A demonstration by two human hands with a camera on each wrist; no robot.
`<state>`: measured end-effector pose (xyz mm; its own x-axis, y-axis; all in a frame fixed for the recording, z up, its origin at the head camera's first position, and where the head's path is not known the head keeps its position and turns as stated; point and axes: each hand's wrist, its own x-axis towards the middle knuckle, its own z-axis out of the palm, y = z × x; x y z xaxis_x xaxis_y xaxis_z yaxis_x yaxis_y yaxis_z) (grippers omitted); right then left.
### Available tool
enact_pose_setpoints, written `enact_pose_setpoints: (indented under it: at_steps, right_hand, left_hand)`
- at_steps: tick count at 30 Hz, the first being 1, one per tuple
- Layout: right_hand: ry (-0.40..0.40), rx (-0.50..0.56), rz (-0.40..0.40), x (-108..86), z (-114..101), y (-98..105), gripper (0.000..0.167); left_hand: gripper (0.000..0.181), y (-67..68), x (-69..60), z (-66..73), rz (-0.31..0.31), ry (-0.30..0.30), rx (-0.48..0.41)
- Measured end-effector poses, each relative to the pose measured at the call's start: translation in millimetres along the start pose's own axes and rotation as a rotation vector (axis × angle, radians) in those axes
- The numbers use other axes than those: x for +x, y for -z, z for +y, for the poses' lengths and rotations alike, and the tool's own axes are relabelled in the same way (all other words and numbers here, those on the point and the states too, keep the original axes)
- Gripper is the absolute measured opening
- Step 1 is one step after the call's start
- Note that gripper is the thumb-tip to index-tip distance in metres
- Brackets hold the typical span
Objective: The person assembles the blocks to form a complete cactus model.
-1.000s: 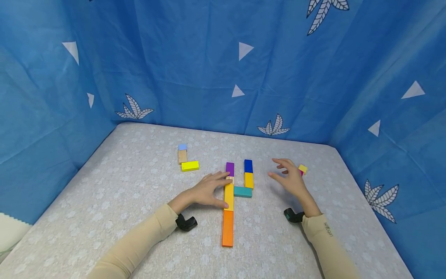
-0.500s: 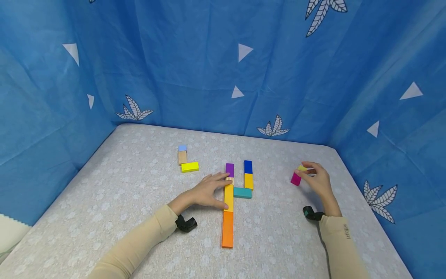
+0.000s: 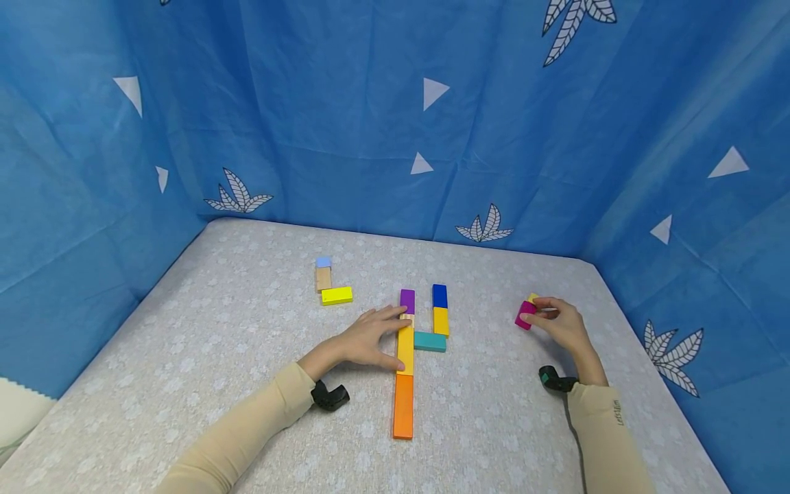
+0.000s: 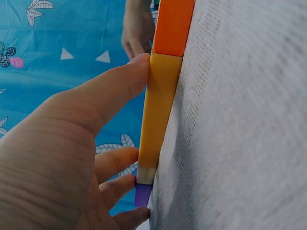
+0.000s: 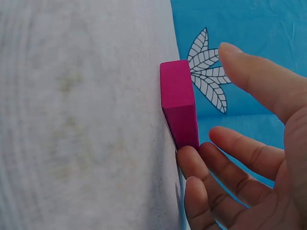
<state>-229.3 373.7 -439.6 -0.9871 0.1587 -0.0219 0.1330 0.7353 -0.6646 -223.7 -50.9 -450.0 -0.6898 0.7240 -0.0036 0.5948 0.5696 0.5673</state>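
My left hand (image 3: pixel 369 336) rests on a row of blocks, its fingers spread. Thumb and fingertips touch the long yellow block (image 4: pixel 159 105), a small pale wood block (image 4: pixel 146 175) and the purple block (image 3: pixel 407 300). An orange block (image 3: pixel 404 406) continues that row toward me. On the right, my right hand (image 3: pixel 560 325) is at a magenta block (image 5: pixel 177 98). Its fingertips reach the block's far end, while the thumb stands apart from it in the right wrist view. A pale yellow block (image 3: pixel 532 298) behind the magenta one is partly hidden.
Beside the row lie a teal block (image 3: pixel 430 342), an amber block (image 3: pixel 441 322) and a blue block (image 3: pixel 439 296). Further left are a bright yellow block (image 3: pixel 337 296), a wood block (image 3: pixel 324 279) and a light blue block (image 3: pixel 324 262). Blue curtain (image 3: pixel 370 137) surrounds the table.
My right hand has moved right to the magenta and pale yellow blocks, then slightly down from the pale yellow one toward the magenta one. The left hand has stayed in place.
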Motion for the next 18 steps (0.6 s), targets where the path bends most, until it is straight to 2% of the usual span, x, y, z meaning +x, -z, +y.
enact_pose_setpoints:
  at_steps: [18]
  right_hand:
    - [-0.040, -0.028, -0.062, 0.3, -0.9, -1.9, 0.079]
  left_hand:
    - [0.087, 0.6, -0.4, 0.5, -0.005, 0.014, 0.003]
